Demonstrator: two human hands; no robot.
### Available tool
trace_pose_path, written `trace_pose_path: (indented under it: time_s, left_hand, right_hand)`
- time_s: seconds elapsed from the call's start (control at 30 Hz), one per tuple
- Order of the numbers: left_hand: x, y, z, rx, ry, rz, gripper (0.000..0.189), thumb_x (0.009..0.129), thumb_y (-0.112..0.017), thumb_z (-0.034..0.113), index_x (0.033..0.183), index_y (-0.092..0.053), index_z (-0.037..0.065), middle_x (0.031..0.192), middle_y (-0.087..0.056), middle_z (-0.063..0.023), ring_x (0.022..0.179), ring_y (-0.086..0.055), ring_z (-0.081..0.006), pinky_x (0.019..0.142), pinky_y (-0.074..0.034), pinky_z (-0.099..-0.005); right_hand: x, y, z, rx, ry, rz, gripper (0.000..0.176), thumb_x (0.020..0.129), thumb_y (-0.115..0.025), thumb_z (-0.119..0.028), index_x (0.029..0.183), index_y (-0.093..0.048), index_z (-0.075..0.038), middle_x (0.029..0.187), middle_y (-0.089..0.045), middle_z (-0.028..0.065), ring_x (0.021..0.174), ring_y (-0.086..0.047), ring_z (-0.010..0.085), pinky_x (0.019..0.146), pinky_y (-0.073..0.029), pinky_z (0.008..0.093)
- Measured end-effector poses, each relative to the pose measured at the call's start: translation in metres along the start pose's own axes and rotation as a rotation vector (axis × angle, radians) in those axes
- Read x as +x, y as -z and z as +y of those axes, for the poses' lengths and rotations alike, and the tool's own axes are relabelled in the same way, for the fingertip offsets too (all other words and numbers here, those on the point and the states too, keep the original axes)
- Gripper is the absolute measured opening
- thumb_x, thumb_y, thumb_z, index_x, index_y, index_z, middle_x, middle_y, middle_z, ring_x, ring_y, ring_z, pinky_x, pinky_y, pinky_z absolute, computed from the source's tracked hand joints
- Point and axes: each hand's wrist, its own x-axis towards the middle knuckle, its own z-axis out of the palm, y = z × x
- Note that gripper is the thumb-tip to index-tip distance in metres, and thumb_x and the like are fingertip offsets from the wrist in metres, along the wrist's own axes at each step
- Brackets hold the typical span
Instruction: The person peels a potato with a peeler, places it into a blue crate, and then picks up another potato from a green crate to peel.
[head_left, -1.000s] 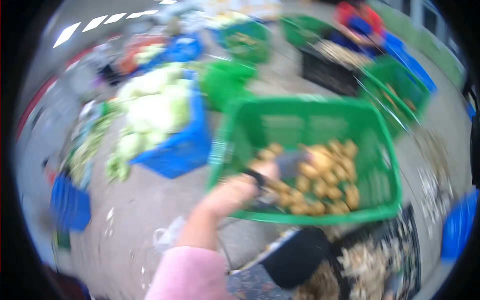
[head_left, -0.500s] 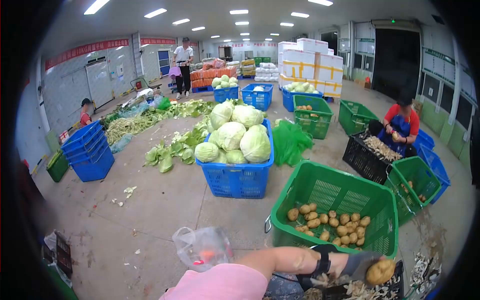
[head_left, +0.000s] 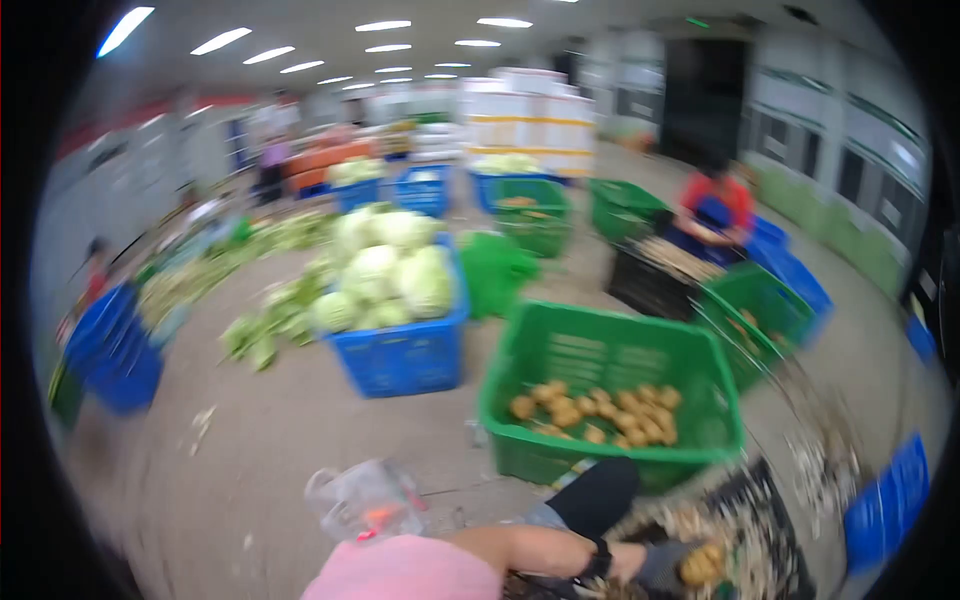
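Note:
My left hand (head_left: 660, 568), in a dark grey glove with a black band at the wrist, is closed around a potato (head_left: 703, 565). It is low in the view, over a black crate (head_left: 797, 550) strewn with pale peelings (head_left: 745, 540). The pink-sleeved arm reaches across from the left. Just beyond stands a large green crate (head_left: 545, 465) with several potatoes (head_left: 640, 415) on its bottom. My right hand is out of view. A dark-clad knee (head_left: 600, 490) shows between the arm and the green crate. Motion blurs the picture.
A blue crate (head_left: 400, 360) heaped with cabbages (head_left: 375, 270) stands left of the green crate. A clear plastic bag (head_left: 365, 500) lies on the floor. At right, a person in red (head_left: 735, 200) sits by another black crate (head_left: 645, 285). A blue crate (head_left: 890, 500) stands far right.
The view has swung right, so the surroundings shift left. My left hand, still holding the potato, has come down and left in the picture, away from the green crate's corner.

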Motion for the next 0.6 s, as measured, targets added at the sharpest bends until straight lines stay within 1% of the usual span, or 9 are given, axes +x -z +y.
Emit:
trace_pose_path:
  time_s: [0.03, 0.07, 0.1, 0.23, 0.27, 0.3, 0.4, 0.5, 0.6]
  left_hand:
    - [0.002, -0.005, 0.005, -0.175, 0.061, -0.043, 0.046, 0.077, -0.068, 0.024, 0.114, -0.048, 0.005, 0.107, -0.057, -0.006, 0.095, -0.056, -0.0188, 0.085, -0.046, -0.0328]
    - [0.005, -0.009, 0.007, -0.347, 0.129, -0.076, 0.049, 0.073, -0.073, 0.014, 0.113, -0.047, 0.004, 0.105, -0.056, -0.0053, 0.094, -0.054, -0.0171, 0.087, -0.044, -0.0311]
    - [0.007, -0.01, 0.002, -0.481, 0.222, -0.148, 0.044, 0.077, -0.066, 0.018, 0.114, -0.046, 0.004, 0.107, -0.056, -0.0063, 0.096, -0.054, -0.0178, 0.088, -0.044, -0.0318]
    - [-0.008, -0.02, -0.052, -1.07, 0.623, -0.377, 0.037, 0.092, -0.039, 0.032, 0.117, -0.046, 0.005, 0.115, -0.053, -0.0102, 0.104, -0.052, -0.0209, 0.092, -0.043, -0.0345]
    - [-0.011, -0.021, -0.074, -1.24, 0.694, -0.392, 0.04, 0.096, -0.032, 0.035, 0.118, -0.046, 0.005, 0.117, -0.053, -0.0112, 0.106, -0.052, -0.0217, 0.093, -0.043, -0.0351]
    - [-0.006, -0.017, -0.077, -1.414, 0.866, -0.231, 0.051, 0.091, -0.034, 0.048, 0.116, -0.048, 0.005, 0.112, -0.055, -0.0133, 0.101, -0.055, -0.0254, 0.086, -0.047, -0.0393]
    - [0.011, -0.034, -0.055, -1.246, 1.14, 0.035, 0.071, 0.084, -0.033, 0.066, 0.115, -0.049, 0.004, 0.109, -0.056, -0.0169, 0.096, -0.056, -0.0316, 0.081, -0.049, -0.0447]
    - [0.003, -0.039, -0.068, -1.184, 1.097, 0.083, 0.074, 0.083, -0.031, 0.068, 0.117, -0.048, 0.004, 0.11, -0.055, -0.0171, 0.097, -0.055, -0.0329, 0.085, -0.047, -0.0461]
    - [0.005, -0.039, -0.059, -1.184, 1.136, 0.11, 0.073, 0.083, -0.032, 0.067, 0.118, -0.047, 0.005, 0.111, -0.055, -0.0168, 0.098, -0.055, -0.0328, 0.088, -0.045, -0.0467]
  right_hand:
    - [0.003, -0.003, -0.02, -0.166, 0.098, 0.083, 0.042, 0.094, -0.035, -0.023, 0.132, -0.038, -0.005, 0.122, -0.047, 0.0273, 0.106, -0.052, 0.0325, 0.088, -0.043, 0.042]
    - [0.004, 0.005, -0.025, 0.074, -0.004, 0.029, 0.04, 0.092, -0.04, -0.026, 0.127, -0.042, -0.005, 0.104, -0.053, 0.0233, 0.089, -0.055, 0.0337, 0.074, -0.045, 0.0428]
    - [0.018, 0.047, -0.051, 0.309, -0.115, 0.001, 0.039, 0.09, -0.044, -0.03, 0.121, -0.047, -0.005, 0.087, -0.059, 0.0193, 0.072, -0.058, 0.0348, 0.061, -0.047, 0.0437]
    - [0.018, 0.075, -0.06, 0.619, -0.357, -0.066, 0.03, 0.087, -0.047, -0.032, 0.103, -0.051, -0.006, 0.083, -0.061, 0.0186, 0.068, -0.059, 0.0362, 0.059, -0.046, 0.046]
    - [0.016, 0.076, -0.066, 0.582, -0.405, -0.033, 0.035, 0.089, -0.046, -0.035, 0.111, -0.05, -0.007, 0.085, -0.062, 0.0164, 0.074, -0.06, 0.0349, 0.061, -0.047, 0.0429]
    - [0.016, 0.062, -0.066, 0.594, -0.361, -0.011, 0.036, 0.09, -0.044, -0.037, 0.11, -0.049, -0.007, 0.083, -0.061, 0.0173, 0.071, -0.06, 0.0354, 0.06, -0.046, 0.0438]
    - [0.01, 0.072, -0.074, 0.625, -0.398, -0.149, 0.037, 0.093, -0.038, -0.036, 0.113, -0.046, -0.006, 0.078, -0.06, 0.0186, 0.068, -0.059, 0.0362, 0.059, -0.046, 0.0445]
    - [0.007, 0.047, -0.068, 0.655, -0.33, -0.011, 0.037, 0.094, -0.037, -0.035, 0.114, -0.044, -0.005, 0.079, -0.059, 0.0193, 0.066, -0.058, 0.0378, 0.058, -0.045, 0.0457]
    - [0.01, 0.048, -0.067, 0.678, -0.348, -0.197, 0.038, 0.094, -0.036, -0.035, 0.116, -0.041, -0.005, 0.083, -0.059, 0.0195, 0.067, -0.057, 0.0392, 0.057, -0.045, 0.0464]
